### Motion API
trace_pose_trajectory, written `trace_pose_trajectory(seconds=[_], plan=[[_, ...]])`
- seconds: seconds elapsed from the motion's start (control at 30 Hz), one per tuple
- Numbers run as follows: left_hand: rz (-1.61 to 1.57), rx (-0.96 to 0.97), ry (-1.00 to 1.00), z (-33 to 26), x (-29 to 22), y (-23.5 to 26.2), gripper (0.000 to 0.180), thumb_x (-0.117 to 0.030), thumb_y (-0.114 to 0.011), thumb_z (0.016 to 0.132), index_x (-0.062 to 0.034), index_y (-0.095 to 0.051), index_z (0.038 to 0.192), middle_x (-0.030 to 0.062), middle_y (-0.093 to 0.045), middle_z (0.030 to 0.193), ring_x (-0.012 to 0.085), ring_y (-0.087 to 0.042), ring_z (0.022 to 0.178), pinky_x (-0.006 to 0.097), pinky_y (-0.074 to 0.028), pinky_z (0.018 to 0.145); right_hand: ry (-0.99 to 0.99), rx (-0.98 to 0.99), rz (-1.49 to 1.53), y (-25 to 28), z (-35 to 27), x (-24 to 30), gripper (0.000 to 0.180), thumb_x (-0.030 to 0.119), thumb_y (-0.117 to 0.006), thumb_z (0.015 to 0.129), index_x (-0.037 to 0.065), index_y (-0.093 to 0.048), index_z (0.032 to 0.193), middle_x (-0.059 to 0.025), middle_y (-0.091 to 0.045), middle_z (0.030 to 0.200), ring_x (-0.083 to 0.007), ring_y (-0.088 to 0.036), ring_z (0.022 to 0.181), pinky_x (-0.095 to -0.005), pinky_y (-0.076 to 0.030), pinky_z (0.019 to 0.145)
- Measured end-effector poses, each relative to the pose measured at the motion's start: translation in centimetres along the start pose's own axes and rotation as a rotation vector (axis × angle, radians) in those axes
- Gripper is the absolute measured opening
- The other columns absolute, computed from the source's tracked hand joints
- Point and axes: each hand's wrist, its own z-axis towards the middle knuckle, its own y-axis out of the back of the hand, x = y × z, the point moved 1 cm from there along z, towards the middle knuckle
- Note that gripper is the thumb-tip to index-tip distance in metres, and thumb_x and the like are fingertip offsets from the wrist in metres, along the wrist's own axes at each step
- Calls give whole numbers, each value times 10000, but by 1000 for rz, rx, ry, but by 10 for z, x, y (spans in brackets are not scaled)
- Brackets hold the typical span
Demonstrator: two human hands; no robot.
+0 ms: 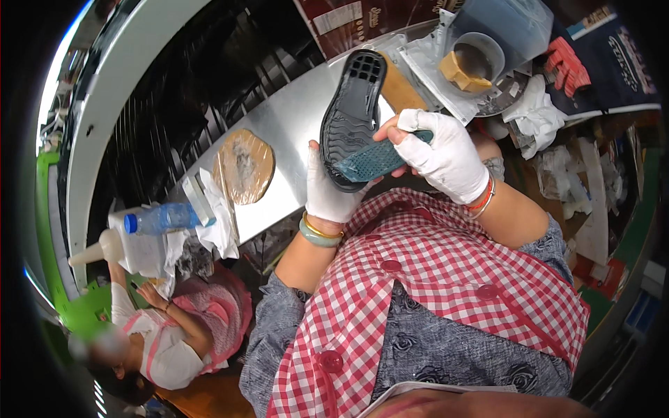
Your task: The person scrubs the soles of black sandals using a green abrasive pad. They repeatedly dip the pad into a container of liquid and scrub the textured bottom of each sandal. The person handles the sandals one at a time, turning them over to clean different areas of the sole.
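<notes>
A black shoe sole (354, 104) stands tilted in front of me, its inner side up, with a grid of square hollows at the far end and wavy ridges along the middle. My left hand (330, 191), in a white fingerless glove, is closed round the near end of the sole from below. In my right hand (446, 155), gloved the same way, the fingers pinch a flat teal brush (373, 161) with a dotted back. The brush lies across the near part of the sole, apparently touching it. Its bristles are hidden underneath.
A metal worktop (289, 129) holds a film-wrapped brown disc (245, 167). Beyond my right hand stand a cup (481, 56) with a tan sponge, a clear container (498, 28) and a red glove (568, 66). Leftward are a bottle (160, 219) and a co-worker (174, 341).
</notes>
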Motion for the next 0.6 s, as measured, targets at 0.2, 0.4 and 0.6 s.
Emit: trace_pose_trajectory(seconds=[0.2, 0.4, 0.6], plan=[[19, -17, 69, -11, -15, 20, 687, -647, -256, 890, -112, -471, 1264, 119, -585, 1141, 268, -601, 944, 355, -503, 680, -32, 244, -86, -10, 23, -4, 214, 210, -566, 910, 11, -635, 952, -22, -592, 890, -55, -543, 644, -175, -475, 553], [0, 47, 193, -19, -42, 39, 672, -622, -283, 893, -97, -408, 1294, 239, -592, 1019, 341, -650, 704, 281, -499, 378, -109, 457, -192, -36, 50, 3, 274, 297, -546, 911, 46, -635, 976, -9, -613, 780, -48, -542, 517, -163, -369, 449], [67, 40, 285, -18, -71, 57, 524, -465, -268, 959, -49, -393, 1252, 282, -590, 879, 369, -641, 552, 280, -479, 275, -123, 480, -168, -65, 68, 0, 263, 300, -571, 887, 64, -657, 968, -17, -604, 659, -37, -509, 482, -171, -338, 440]])
